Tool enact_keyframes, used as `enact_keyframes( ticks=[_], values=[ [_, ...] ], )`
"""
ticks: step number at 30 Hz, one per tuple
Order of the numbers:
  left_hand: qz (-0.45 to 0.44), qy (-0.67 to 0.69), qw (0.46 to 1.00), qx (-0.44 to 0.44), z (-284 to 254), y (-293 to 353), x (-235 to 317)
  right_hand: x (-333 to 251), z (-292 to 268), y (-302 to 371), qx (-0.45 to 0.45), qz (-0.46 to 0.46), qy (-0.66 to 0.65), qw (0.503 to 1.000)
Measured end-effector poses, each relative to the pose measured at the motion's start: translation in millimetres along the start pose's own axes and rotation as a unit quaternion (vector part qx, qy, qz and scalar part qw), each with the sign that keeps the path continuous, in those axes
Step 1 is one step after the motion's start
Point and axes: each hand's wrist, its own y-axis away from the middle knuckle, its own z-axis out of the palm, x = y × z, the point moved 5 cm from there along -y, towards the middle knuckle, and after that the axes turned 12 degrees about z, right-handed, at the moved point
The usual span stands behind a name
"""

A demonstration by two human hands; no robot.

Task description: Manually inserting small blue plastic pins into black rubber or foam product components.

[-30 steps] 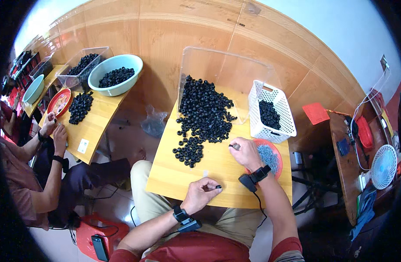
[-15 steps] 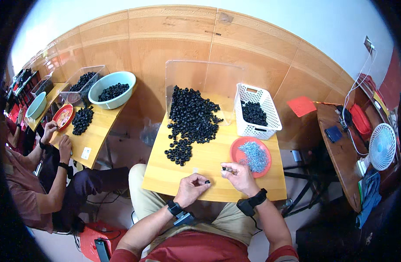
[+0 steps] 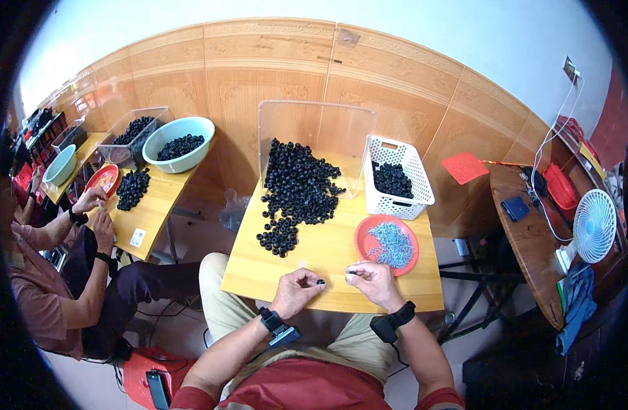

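My left hand (image 3: 297, 290) is closed, pinching a small black part (image 3: 321, 281) between thumb and forefinger just above the table's front half. A short gap away, my right hand (image 3: 374, 283) is closed on a small dark piece (image 3: 351, 272); its exact shape is mostly covered by the fingertips. Ahead of my left hand lies a big heap of black ring-shaped parts (image 3: 300, 181), with a smaller cluster at its near end. Next to my right hand sits a red plate (image 3: 361, 236) holding many tiny silvery-blue metal pieces (image 3: 394, 246).
A white perforated basket (image 3: 400, 208) of black parts stands behind the plate. A clear plastic bin (image 3: 317, 104) backs the heap. On the left, a co-worker (image 3: 54, 287) sits at another table with a green basin (image 3: 178, 164). A fan (image 3: 594, 225) stands on the right.
The whole view has shifted slightly. Both hands stay close together in a pinch, and the right fingertips have turned a little around the small dark piece. The heap looks the same.
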Motion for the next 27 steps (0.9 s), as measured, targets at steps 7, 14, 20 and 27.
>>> enact_keyframes(
  ticks=[7, 14, 20, 27],
  values=[
    [0.000, -0.002, 1.000, -0.003, -2, 3, -2, 5, 7, 2, -0.013, 0.001, 0.018, 1.000],
    [-0.011, 0.034, 0.999, 0.005, -3, 1, 1, 24, 19, -3, -0.044, 0.075, -0.111, 0.990],
    [-0.032, 0.040, 0.999, -0.003, -4, 3, -6, 30, 27, -4, -0.038, 0.107, -0.102, 0.988],
    [-0.026, 0.041, 0.999, 0.000, -6, 4, 0, 32, 35, -3, -0.028, 0.128, -0.051, 0.990]
  ],
)
